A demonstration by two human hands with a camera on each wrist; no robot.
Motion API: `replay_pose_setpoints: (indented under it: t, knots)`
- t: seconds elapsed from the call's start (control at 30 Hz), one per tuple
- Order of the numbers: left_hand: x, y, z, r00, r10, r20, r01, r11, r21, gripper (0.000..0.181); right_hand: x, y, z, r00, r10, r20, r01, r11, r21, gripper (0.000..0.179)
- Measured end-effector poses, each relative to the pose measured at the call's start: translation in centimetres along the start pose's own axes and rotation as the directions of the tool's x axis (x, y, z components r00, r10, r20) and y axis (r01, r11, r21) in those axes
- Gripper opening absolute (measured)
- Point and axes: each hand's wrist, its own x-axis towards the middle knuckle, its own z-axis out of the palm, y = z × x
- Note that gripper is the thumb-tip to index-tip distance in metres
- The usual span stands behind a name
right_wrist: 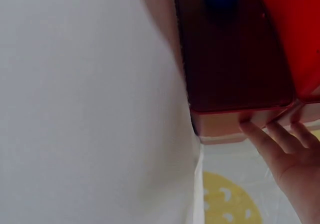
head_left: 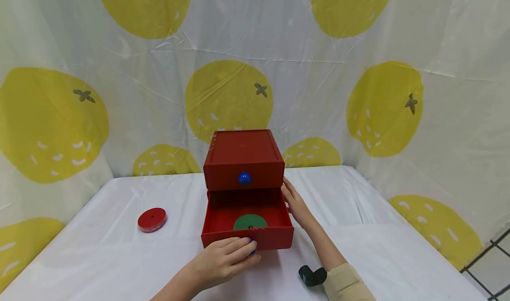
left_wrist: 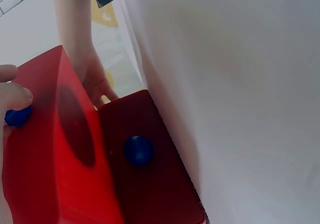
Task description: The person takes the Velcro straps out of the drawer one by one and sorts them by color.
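A red drawer box stands on the table with its middle drawer pulled out toward me. Inside that drawer lies a flat green disc. My left hand is at the drawer's front, thumb and fingers pinching its blue knob. Against the right side of the box rests my right hand, fingers extended; the right wrist view shows its fingertips touching the side wall. Above the pulled-out drawer, the top drawer with a blue knob is closed. Beneath it, a closed bottom drawer carries another blue knob.
A red roll, like wound ribbon, lies on the white-covered table left of the box. A black camera sits at my right wrist. Behind the table hangs a white curtain printed with yellow fruit.
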Motion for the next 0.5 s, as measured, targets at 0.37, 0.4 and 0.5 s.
replay_pose_setpoints:
  t: [0.37, 0.4, 0.5]
  knots:
    - [0.7, 0.0, 0.0, 0.995, -0.061, -0.073, 0.056, 0.996, -0.074, 0.023, -0.1, 0.0, 0.0, 1.0, 0.009, -0.004, -0.009, 1.0, 0.003, 0.055]
    - [0.8, -0.1, -0.1, 0.995, -0.072, -0.074, 0.065, 0.994, -0.092, 0.023, -0.1, 0.0, 0.0, 1.0, 0.007, -0.001, -0.007, 1.0, 0.007, 0.055]
    - [1.0, -0.3, -0.4, 0.992, -0.112, -0.052, 0.102, 0.982, -0.156, 0.026, -0.1, -0.1, 0.1, 1.0, 0.0, 0.0, 0.0, 1.0, 0.003, 0.055]
